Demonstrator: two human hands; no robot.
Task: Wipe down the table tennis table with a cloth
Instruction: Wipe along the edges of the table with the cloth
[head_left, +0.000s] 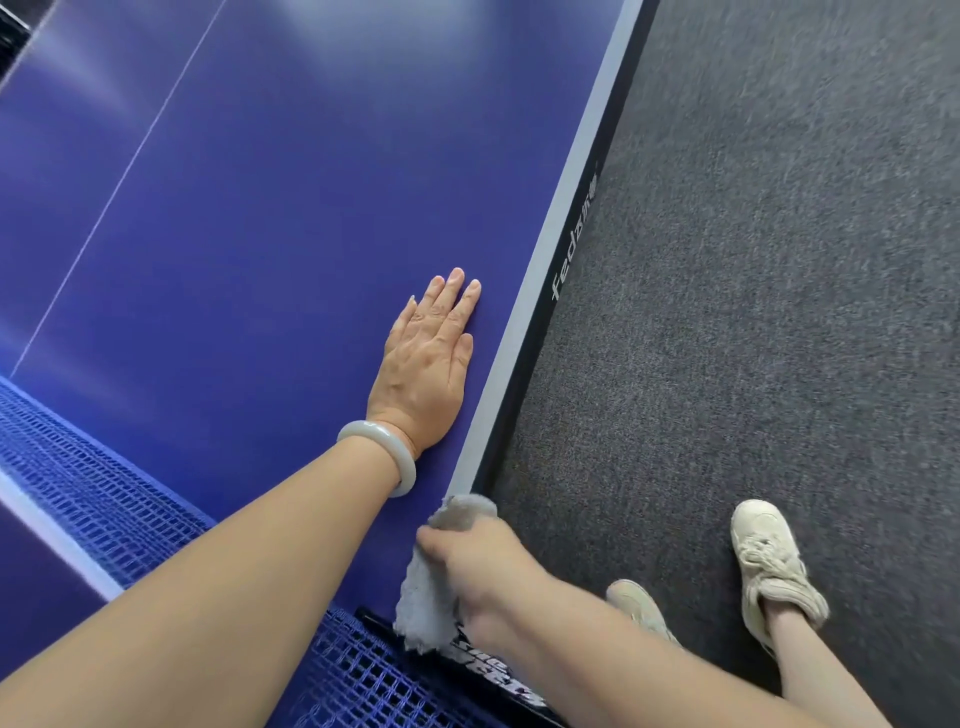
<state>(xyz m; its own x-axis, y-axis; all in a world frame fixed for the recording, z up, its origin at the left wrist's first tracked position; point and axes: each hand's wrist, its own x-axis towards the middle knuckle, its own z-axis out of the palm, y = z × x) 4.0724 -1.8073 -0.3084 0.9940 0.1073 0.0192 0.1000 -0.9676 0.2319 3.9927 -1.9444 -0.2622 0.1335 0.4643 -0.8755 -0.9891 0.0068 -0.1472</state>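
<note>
The blue table tennis table (270, 208) fills the left and middle of the head view, with a white centre line and a grey side edge. My left hand (426, 364) lies flat on the blue top close to that edge, fingers straight, a pale bangle on the wrist. My right hand (472, 566) grips a grey fluffy cloth (431, 608) at the table's side edge, near the net post. The cloth bunches above and below my fingers.
The blue net (104, 499) runs across the lower left, with its black clamp (488, 670) at the table edge below the cloth. Dark grey carpet (753, 260) covers the floor on the right. My feet in pale sneakers (774, 566) stand beside the table.
</note>
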